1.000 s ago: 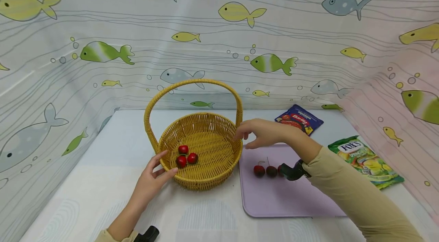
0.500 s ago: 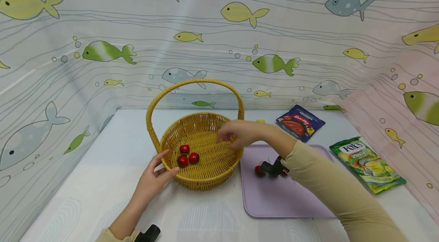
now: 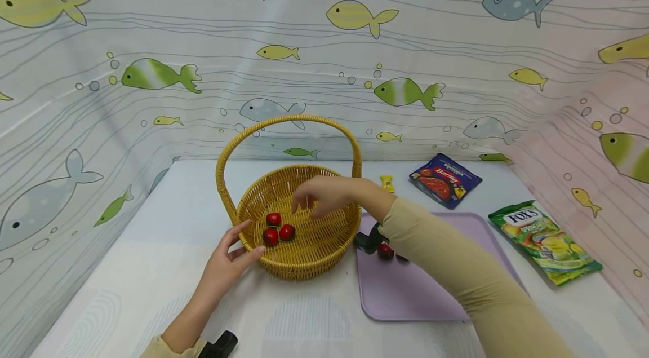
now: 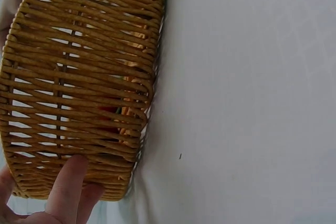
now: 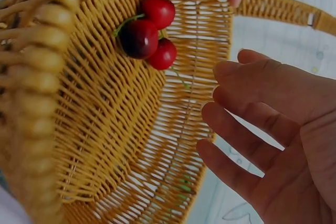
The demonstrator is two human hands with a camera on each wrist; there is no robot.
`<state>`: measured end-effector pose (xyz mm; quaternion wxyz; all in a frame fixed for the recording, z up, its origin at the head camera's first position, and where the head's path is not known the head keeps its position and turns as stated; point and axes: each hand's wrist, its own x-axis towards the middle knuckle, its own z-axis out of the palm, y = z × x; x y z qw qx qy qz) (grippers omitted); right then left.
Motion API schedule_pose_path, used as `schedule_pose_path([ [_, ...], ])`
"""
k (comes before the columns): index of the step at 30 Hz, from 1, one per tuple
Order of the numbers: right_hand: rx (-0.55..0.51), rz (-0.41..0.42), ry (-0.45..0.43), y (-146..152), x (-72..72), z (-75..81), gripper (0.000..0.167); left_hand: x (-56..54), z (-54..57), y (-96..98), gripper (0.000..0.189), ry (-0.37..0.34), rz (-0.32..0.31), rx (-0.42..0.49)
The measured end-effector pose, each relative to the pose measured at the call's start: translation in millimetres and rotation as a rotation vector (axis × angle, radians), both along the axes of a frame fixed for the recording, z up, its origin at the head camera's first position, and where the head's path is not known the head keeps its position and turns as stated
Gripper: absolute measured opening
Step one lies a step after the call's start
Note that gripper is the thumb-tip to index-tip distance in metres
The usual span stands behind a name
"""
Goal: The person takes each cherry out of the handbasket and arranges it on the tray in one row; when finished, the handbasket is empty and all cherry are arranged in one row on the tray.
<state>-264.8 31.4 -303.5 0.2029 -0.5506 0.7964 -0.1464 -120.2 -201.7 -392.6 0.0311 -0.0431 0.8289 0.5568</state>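
A round wicker basket (image 3: 324, 245) with a tall arched handle stands in the middle of the table. Three red cherries (image 3: 287, 232) lie together inside it, toward the left. My left hand (image 3: 228, 259) touches the near left rim, thumb and forefinger spread apart; in the left wrist view its fingers (image 4: 71, 182) rest against the woven outer wall. Over the basket hovers my right hand (image 3: 324, 195), empty, its fingers loosely bent and pointing down to the right of the cherries. The right wrist view shows cherries (image 5: 159, 13) with green stems, apart from those fingertips.
Right of the basket lies a purple tray (image 3: 390, 301) with dark cherries (image 3: 385, 252), partly hidden by the right sleeve. Behind it are a small yellow wrapped piece (image 3: 387, 182) and a blue Barilla pouch (image 3: 446, 179). A green Fox's bag (image 3: 545, 242) lies far right.
My right hand has moved left from the basket's right rim to above its middle, uncovering the yellow wrapped piece. The left hand keeps its place at the rim.
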Motion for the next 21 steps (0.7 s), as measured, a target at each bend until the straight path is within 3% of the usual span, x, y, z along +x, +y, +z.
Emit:
schedule_pose_path([
  [6,0.062,0.007,-0.048,-19,-8.7,-6.8,0.032,0.4,1.4,0.5,0.07,-0.006,-0.003,-0.007],
  [12,0.14,0.035,-0.092,-37,-20.8,-23.0,0.03,-0.1,-0.1,1.8,0.069,-0.004,-0.005,0.013],
  [21,0.3,0.067,-0.064,-60,-17.5,-31.1,0.034,1.4,1.2,0.2,0.069,-0.002,0.0,0.017],
])
